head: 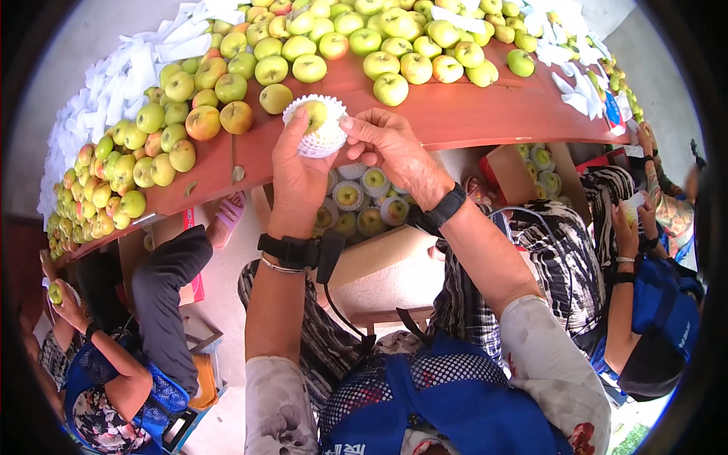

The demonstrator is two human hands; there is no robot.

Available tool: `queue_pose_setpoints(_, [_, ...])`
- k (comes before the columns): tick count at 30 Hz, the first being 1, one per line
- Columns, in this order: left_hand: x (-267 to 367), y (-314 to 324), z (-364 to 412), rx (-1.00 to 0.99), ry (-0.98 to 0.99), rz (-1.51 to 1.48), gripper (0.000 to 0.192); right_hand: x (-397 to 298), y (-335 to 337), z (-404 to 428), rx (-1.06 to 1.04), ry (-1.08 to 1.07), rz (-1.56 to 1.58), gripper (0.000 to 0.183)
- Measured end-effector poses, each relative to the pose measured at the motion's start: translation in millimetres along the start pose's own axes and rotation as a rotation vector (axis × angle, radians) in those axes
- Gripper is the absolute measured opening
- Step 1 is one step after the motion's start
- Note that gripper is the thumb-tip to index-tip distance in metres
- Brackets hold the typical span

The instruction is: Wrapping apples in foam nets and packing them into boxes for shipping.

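Observation:
My left hand (301, 165) holds a yellow-green apple (314, 115) wrapped in a white foam net sleeve (322, 142), its top showing through the opening. The thumb lies on the apple's near left side. At the sleeve's right edge, the thumb and fingertips of my right hand (392, 142) pinch or touch the netting. Both hands are over the near edge of a reddish-brown table (483, 119). Just beyond them lie loose green and reddish apples (391, 89). Below the hands, a cardboard box (375, 256) contains apples in foam nets (375, 178).
White foam sleeves (119, 79) are heaped behind the apples at left, with more (580, 91) at right. Another box of netted apples (549, 182) stands below right. Co-workers sit on both sides, one with an apple (55, 293), another with a netted fruit (631, 209).

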State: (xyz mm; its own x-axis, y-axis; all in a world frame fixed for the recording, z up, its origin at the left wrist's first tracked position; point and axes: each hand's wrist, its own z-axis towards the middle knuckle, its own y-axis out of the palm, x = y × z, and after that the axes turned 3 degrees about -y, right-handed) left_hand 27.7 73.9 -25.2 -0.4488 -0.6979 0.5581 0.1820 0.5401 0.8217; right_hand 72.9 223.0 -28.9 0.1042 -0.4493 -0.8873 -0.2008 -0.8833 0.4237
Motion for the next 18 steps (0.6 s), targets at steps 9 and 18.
queue_pose_setpoints(9, [-6,-7,8,0.050,0.073,0.147,0.032,3,-2,3,0.036,-0.053,-0.001,0.019])
queue_pose_setpoints(18, [-14,-10,16,0.089,0.111,0.148,0.034,-2,2,1,0.062,0.030,0.278,0.021])
